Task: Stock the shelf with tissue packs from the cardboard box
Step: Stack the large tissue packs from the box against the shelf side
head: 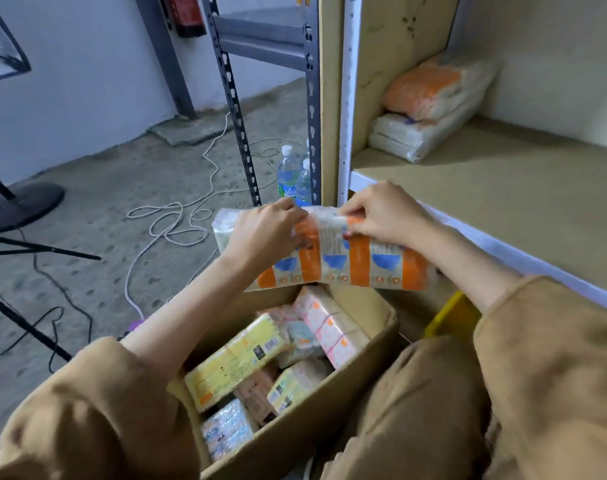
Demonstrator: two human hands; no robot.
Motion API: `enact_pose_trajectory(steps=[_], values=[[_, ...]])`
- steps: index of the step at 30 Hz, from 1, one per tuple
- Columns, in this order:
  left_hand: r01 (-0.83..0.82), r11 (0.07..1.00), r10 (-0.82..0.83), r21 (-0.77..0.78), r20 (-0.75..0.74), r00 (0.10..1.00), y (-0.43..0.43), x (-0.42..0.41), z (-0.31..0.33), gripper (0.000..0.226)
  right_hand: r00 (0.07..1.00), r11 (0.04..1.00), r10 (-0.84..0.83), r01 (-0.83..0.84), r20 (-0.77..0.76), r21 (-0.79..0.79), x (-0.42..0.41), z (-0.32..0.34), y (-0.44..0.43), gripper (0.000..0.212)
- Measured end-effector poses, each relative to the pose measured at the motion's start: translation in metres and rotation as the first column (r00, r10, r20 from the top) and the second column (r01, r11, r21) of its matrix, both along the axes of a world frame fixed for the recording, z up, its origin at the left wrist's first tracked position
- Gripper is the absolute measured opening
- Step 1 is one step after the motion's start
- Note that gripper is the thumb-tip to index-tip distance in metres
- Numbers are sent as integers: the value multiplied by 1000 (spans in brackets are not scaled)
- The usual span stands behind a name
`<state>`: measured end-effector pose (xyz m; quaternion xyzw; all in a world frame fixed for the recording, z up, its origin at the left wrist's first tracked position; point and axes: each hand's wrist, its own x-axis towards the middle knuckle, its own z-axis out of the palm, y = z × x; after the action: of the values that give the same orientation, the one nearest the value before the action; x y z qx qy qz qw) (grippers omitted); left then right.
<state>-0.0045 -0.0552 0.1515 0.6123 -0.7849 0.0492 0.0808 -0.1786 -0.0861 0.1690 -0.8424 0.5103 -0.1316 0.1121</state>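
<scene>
The shelf board (523, 188), at the right of the frame, is bare tan fibreboard with a white front edge. In its back left corner lie two tissue packs: an orange pack (430, 86) stacked on a pale pack (416, 135). The rough concrete floor (98, 188) fills the left. On it rest an open cardboard box (333, 407) at bottom centre, water bottles (288, 174) by the rack post, a looped white cable (170, 220), and a black stand base (21, 206).
</scene>
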Motion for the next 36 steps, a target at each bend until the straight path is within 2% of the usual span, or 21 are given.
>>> enact_pose_trajectory(steps=[5,11,16,25,32,36], values=[[111,981,-106,-157,37,994,-15,-65,57,48,999,981,-52,51,-1,-189,-69,63,5,24],[238,943,-226,-233,77,971,-37,-148,94,45,981,951,-191,193,34,-240,-151,97,-1,35],[286,940,-269,-187,108,957,-65,-209,88,41,963,943,-270,263,-9,-204,-205,89,-16,36],[256,966,-250,-30,137,959,-113,-275,57,42,906,909,-417,414,-71,-54,-259,44,-62,45],[216,971,-223,97,66,973,-157,-292,53,44,858,858,-511,504,-57,-102,-270,30,-81,31],[176,971,-187,163,53,981,-177,-298,44,47,854,836,-520,515,24,-191,-272,11,-80,43]])
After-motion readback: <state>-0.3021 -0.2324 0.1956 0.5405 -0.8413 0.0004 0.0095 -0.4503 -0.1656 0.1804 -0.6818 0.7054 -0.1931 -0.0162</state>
